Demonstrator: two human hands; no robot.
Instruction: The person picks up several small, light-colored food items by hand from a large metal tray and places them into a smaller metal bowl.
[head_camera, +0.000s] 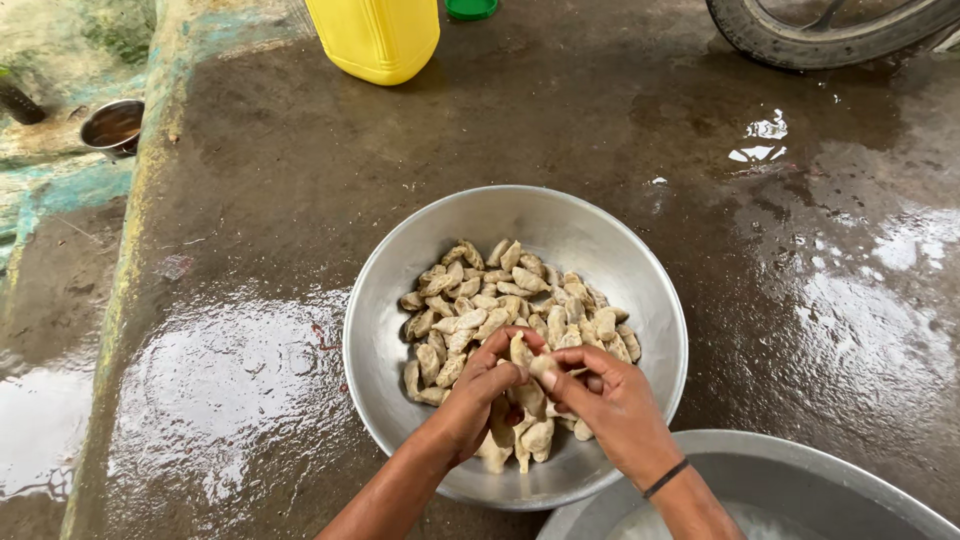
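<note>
Your left hand (487, 385) and right hand (600, 395) met low in the middle of the frame, over the near side of a wide metal bowl (400, 300). Both hands were pinched on the same pale piece (522, 352), which you held just above the heap (500, 300) of similar tan, wedge-shaped pieces. Your left fingers were curled over its near end and your right thumb and fingers gripped it from the other side, so neither hand was free. A dark band (665, 478) sat on your right wrist. The heap filled the centre and lower part of the bowl, with some pieces hidden under your hands. The bowl rested on a wet, dark concrete floor (620, 140) with shiny puddles at the left and right of the frame. At the lower right edge, just beside the bowl, you had a second metal basin (800, 465), only partly in view. A yellow jug (375, 35) stood at the top of the frame, with a green lid (470, 8) just to its right. A tyre (800, 40) curved across the upper right corner. A small metal cup (112, 125) sat at the upper left.
</note>
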